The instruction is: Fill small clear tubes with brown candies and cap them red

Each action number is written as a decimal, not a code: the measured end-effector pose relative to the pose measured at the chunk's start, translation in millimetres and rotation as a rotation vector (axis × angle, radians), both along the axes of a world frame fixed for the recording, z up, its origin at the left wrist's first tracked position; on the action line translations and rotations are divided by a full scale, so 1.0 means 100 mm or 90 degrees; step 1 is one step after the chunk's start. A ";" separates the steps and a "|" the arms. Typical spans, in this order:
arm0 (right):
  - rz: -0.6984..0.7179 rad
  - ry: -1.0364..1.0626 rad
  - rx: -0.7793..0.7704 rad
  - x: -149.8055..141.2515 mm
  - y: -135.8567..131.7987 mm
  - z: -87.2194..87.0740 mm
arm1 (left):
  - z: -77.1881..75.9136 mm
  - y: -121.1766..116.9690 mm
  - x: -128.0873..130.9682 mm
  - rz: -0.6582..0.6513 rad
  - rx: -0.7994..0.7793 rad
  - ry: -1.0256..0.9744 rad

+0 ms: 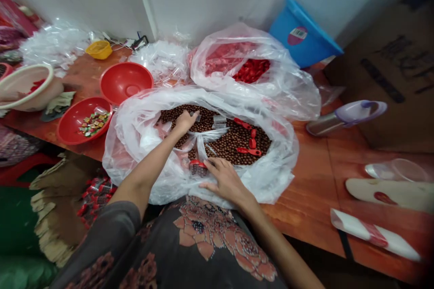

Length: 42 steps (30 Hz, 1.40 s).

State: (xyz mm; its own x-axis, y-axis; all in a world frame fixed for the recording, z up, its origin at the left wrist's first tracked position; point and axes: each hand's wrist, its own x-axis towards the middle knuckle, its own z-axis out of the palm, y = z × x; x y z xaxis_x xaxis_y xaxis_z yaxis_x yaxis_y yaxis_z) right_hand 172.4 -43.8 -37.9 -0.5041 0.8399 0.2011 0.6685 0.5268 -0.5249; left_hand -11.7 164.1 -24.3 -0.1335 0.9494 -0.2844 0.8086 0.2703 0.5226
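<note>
Centrally, under the left hand (185, 122) and ahead of the right hand (226, 180): brown balls (227, 145) heaped in translucent plastic wrapping (125, 126), mouth spread wide, presumably to keep the heap within reach of both. Left fingers in the heap, apparently pinching a small clear piece (196, 117); right fingertips at a red-rimmed container (196, 162), perhaps to steady it; cannot tell whether gripping or merely touching. Red plastic pieces (249, 151) laid atop the balls beyond the right hand, probably for easy pickup. Counted: container at the right fingertips, one; red plastic pieces, four; red bowls (126, 82) left of the left hand, two; yellow basket (99, 55) farther out, one; blue bin (305, 20) and flask (339, 117) beyond the right hand, one each; balls, too many to count.
</note>
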 end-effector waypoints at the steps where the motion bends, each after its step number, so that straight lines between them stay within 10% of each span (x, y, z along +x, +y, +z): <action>1: -0.018 0.021 0.001 0.04 0.02 -0.01 | -0.04 0.03 0.03 -0.005 0.012 0.023; 11: -0.321 -0.022 0.064 0.84 0.37 -0.11 | -0.07 -0.04 -0.02 -0.221 0.102 -0.099; 19: -0.284 -0.148 -0.027 0.75 0.42 -0.19 | -0.11 0.22 -0.12 -0.119 -0.197 -0.318; 29: -0.285 -0.094 -0.033 0.75 0.40 -0.31 | -0.38 0.25 0.42 -0.016 -0.101 -0.514; 42: -0.255 0.054 0.049 0.71 0.34 -0.35 | -0.19 -0.11 0.12 0.063 -0.074 -0.736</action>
